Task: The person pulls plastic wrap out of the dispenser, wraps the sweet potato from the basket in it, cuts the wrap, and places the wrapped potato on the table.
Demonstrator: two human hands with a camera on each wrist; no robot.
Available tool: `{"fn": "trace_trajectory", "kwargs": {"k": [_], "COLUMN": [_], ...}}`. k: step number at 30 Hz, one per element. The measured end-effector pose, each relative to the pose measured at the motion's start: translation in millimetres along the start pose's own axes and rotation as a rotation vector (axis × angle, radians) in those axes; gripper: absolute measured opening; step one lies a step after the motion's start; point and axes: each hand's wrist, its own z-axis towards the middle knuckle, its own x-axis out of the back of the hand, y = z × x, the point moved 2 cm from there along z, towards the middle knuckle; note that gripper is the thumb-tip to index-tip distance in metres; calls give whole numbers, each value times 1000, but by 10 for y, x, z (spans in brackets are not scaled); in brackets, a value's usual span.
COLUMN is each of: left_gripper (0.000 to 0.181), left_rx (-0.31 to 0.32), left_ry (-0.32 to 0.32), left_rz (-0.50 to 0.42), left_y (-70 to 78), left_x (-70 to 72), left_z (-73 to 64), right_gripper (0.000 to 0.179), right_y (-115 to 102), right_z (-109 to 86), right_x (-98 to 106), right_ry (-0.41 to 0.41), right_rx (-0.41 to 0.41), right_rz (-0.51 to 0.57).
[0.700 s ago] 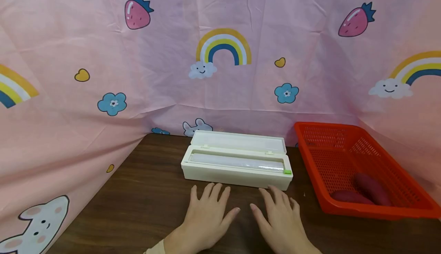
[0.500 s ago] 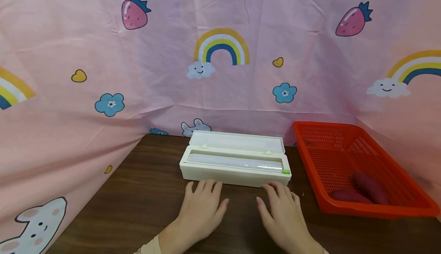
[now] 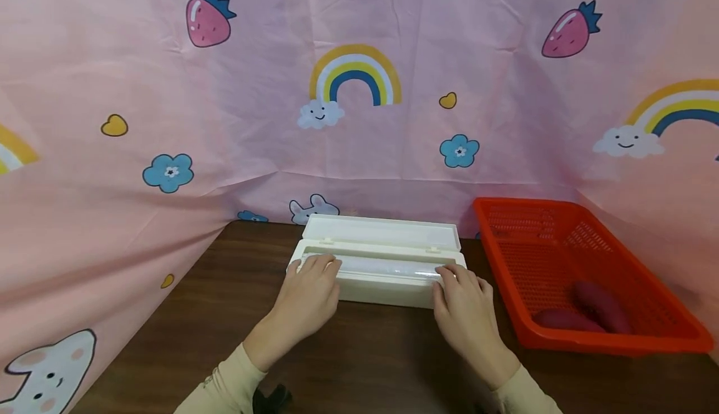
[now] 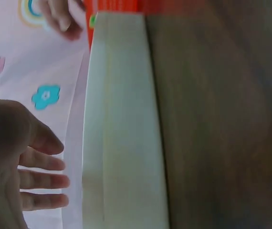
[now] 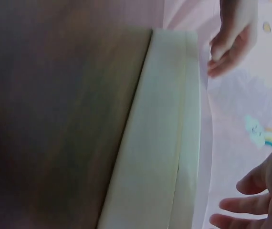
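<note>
A white cling film box (image 3: pixel 382 291) stands on the wooden table with its lid (image 3: pixel 382 233) tipped back toward the cloth wall. In its trough lies a roll of cling film (image 3: pixel 387 266). Over the box's left end is my left hand (image 3: pixel 308 295), and over the right end my right hand (image 3: pixel 467 311). Both wrist views show the fingers loosely bent and holding nothing, a little above the box. The green cutter slider (image 4: pixel 92 21) peeks out at the far end in the left wrist view; in the head view my right hand hides it.
A red plastic basket (image 3: pixel 508 305) sits to the right, with purplish sweet-potato-like pieces (image 3: pixel 603 305) in it. Pink patterned cloth (image 3: pixel 359 145) hangs behind and at both sides. Dark wooden tabletop (image 3: pixel 382 364) lies in front of the box.
Both hands have moved forward from the table in front of the box to above its front edge. They have spread slightly apart. The box and basket have stayed in place.
</note>
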Motion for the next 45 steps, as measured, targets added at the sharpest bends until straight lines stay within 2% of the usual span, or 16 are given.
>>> {"fn": "trace_trajectory", "kwargs": {"k": [3, 6, 10, 14, 18, 20, 23, 27, 32, 36, 41, 45], "left_gripper": [28, 24, 20, 19, 18, 18, 16, 10, 11, 11, 19, 24], "left_rx": [15, -8, -57, -33, -7, -11, -13, 8, 33, 54, 103, 141], "left_ry": [-25, -23, -16, -59, -93, -97, -119, -175, -219, -270, -318, -307], "left_rz": [0, -8, -88, -139, -104, -77, -45, -33, -50, -89, -186, -276], "left_y": [-128, -195, -199, -203, -236, -252, -269, -281, -315, -376, -488, -573], "left_x": [-9, -13, -17, -23, -55, -74, -92, -93, -92, -121, -157, -182], "left_z": [60, 111, 173, 191, 187, 203, 258, 358, 459, 493, 528, 531], "right_gripper": [21, 18, 17, 17, 11, 16, 17, 9, 12, 17, 17, 16], "right_y": [13, -6, -52, -64, -8, 23, 67, 133, 200, 229, 298, 322], "right_z": [91, 170, 253, 278, 271, 286, 322, 355, 456, 532, 574, 590], "right_x": [-51, -96, -134, -141, -130, -125, -132, -156, -223, -266, -246, -225], "right_ry": [-4, -16, -23, -41, -62, -63, -67, -62, -51, -113, -179, -203], "right_rx": [5, 35, 96, 108, 84, 85, 94, 94, 47, -31, -131, -163], "right_rz": [4, 8, -4, -56, -110, -116, -114, -111, -60, -14, 8, 30]}}
